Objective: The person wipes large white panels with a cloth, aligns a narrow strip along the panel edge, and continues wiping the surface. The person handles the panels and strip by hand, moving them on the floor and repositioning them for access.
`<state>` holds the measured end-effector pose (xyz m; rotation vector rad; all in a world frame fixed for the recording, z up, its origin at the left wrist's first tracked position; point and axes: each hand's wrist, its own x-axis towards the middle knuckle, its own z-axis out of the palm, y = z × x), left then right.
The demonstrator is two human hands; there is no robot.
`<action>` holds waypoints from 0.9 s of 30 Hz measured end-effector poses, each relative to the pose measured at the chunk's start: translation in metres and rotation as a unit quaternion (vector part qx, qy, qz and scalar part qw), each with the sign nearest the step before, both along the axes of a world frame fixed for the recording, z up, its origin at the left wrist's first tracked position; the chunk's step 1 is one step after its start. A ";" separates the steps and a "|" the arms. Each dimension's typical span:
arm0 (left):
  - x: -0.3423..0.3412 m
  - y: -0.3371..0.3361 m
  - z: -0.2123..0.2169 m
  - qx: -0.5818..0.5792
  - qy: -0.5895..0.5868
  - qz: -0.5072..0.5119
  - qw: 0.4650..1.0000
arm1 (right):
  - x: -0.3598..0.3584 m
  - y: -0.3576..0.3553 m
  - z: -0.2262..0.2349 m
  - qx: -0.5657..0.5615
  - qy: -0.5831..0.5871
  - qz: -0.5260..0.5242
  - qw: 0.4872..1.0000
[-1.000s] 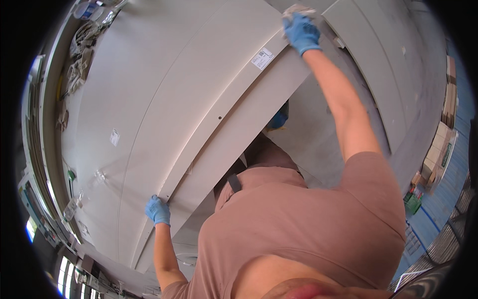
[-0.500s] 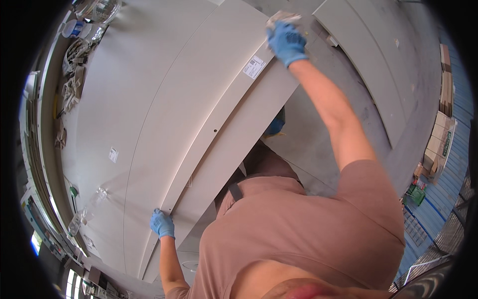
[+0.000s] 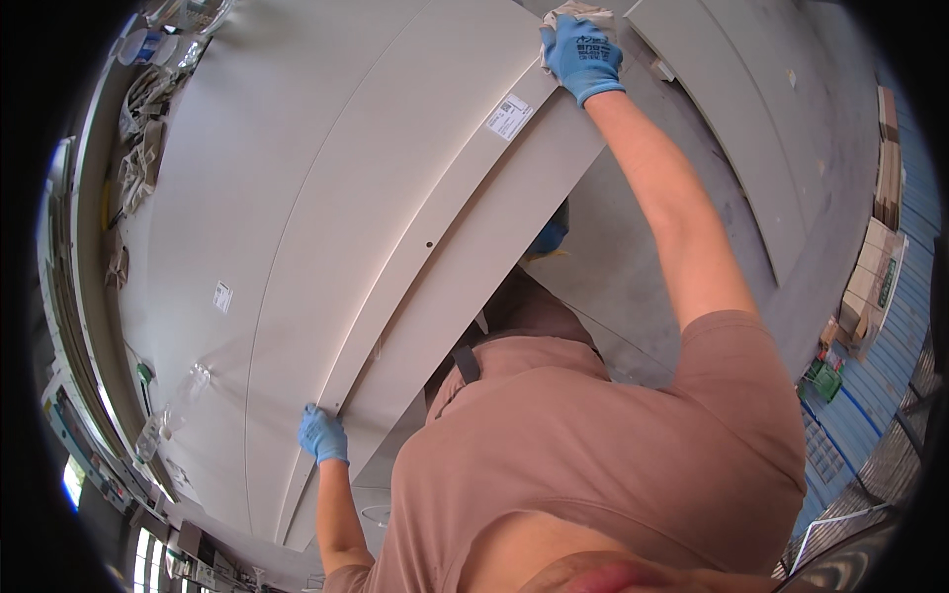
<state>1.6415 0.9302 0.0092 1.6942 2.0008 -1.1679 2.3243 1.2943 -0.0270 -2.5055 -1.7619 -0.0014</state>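
Off-white laminated panel (image 3: pixel 465 227), long and narrow, lies on a wider pale board (image 3: pixel 297 198) across the workbench (image 3: pixel 178 296), running from lower left to upper right. Left hand (image 3: pixel 322 435), blue glove, fingers curled shut over the near corner edge. Right hand (image 3: pixel 581 54), also blue-gloved, arm stretched out, pressing a crumpled whitish cloth (image 3: pixel 573 15) onto the far end; whether it is pinching the cloth or only holding it flat under the palm I cannot tell

Progress, as a judgement: cloth sits at the very far end, so the wipe looks to be at one end of its stroke; no telling from this view how much of the face is covered

Panel look: clean matte face, a slim lengthwise groove or step, one small dark hole (image 3: pixel 429 243) near mid-length, a white sticker label (image 3: pixel 510 117) toward the far end. No visible dust, streaks or chips. More pale boards (image 3: pixel 712 109) lie on the grey floor to the right, cardboard stacks (image 3: pixel 870 287) by the blue floor edge
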 end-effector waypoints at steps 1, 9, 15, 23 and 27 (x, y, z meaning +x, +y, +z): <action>0.000 -0.001 -0.001 0.009 -0.004 0.002 1.000 | -0.003 -0.004 0.001 0.006 0.005 -0.025 1.000; -0.003 0.005 -0.004 -0.044 0.001 0.003 0.999 | -0.026 -0.023 -0.004 -0.033 -0.014 0.046 0.998; 0.002 0.003 -0.002 -0.005 0.010 0.003 1.000 | 0.001 -0.022 0.004 -0.019 0.075 0.075 0.994; 0.000 0.005 -0.001 -0.015 -0.007 0.013 1.000 | -0.009 -0.070 -0.004 -0.076 0.074 0.119 0.987; -0.002 0.005 0.002 -0.021 -0.009 0.010 1.000 | -0.007 -0.050 0.010 -0.067 0.011 0.024 0.997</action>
